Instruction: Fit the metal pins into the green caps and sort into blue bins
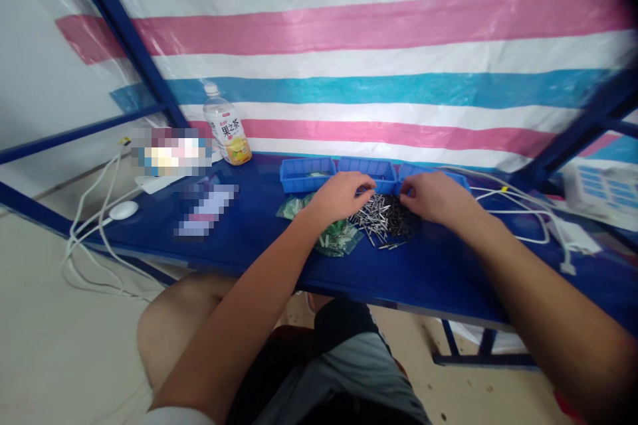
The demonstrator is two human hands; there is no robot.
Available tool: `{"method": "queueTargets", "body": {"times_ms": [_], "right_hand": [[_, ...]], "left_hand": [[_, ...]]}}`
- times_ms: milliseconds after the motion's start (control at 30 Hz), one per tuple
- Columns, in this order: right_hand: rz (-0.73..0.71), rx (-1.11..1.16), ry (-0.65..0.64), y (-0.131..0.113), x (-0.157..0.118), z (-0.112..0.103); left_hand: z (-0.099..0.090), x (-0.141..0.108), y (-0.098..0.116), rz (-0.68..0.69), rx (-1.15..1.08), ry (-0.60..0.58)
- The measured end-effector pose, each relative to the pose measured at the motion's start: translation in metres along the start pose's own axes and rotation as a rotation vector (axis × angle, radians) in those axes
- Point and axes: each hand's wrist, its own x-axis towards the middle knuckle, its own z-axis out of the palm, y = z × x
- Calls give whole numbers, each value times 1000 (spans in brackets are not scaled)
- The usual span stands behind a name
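My left hand (341, 196) is curled, thumb close to the fingertips, above a pile of thin silver metal pins that look like rivets (373, 219). Beside that heap lies a darker pile of small black pieces, possibly screws (400, 218). Over its right edge my right hand (433, 196) has its thumb and fingers pinched together. Whatever either hand holds is too small to make out. Clear green-tinted plastic bags (339, 239) with small pale pieces lie below and left of my left hand. Three blue bins stand behind: a left bin (304, 179), a middle bin (376, 169) and a right bin (458, 179), partly hidden.
A drink bottle (229, 129) stands at the back left of the blue table (423, 275). White cables (528, 212) and a power strip (578, 236) lie at right. More cables (102, 212) hang off the left end. A striped sheet (349, 33) hangs behind.
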Motion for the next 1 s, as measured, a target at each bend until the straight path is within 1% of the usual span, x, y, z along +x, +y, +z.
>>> {"method": "queueTargets", "body": {"times_ms": [67, 167, 333, 500, 600, 733, 833, 933, 1000], "right_hand": [[5, 64, 72, -6, -1, -6], [-33, 194, 164, -14, -4, -10], [-138, 329, 291, -21, -5, -6], [-128, 511, 248, -23, -1, 5], [-120, 595, 279, -24, 0, 10], [-80, 678, 302, -27, 0, 10], [-74, 794, 318, -27, 1, 10], [-70, 940, 301, -25, 2, 12], [-76, 990, 284, -24, 4, 14]], "left_hand": [[1, 0, 0, -23, -48, 9], [2, 1, 1, -38, -91, 22], [-1, 2, 4, -20, -113, 39], [-4, 2, 6, -47, -110, 31], [-3, 2, 6, -73, -113, 46], [-2, 1, 5, -99, -141, 45], [-2, 1, 6, -99, -144, 56], [-2, 1, 6, -93, -135, 63], [-2, 2, 5, -83, -128, 65]]}}
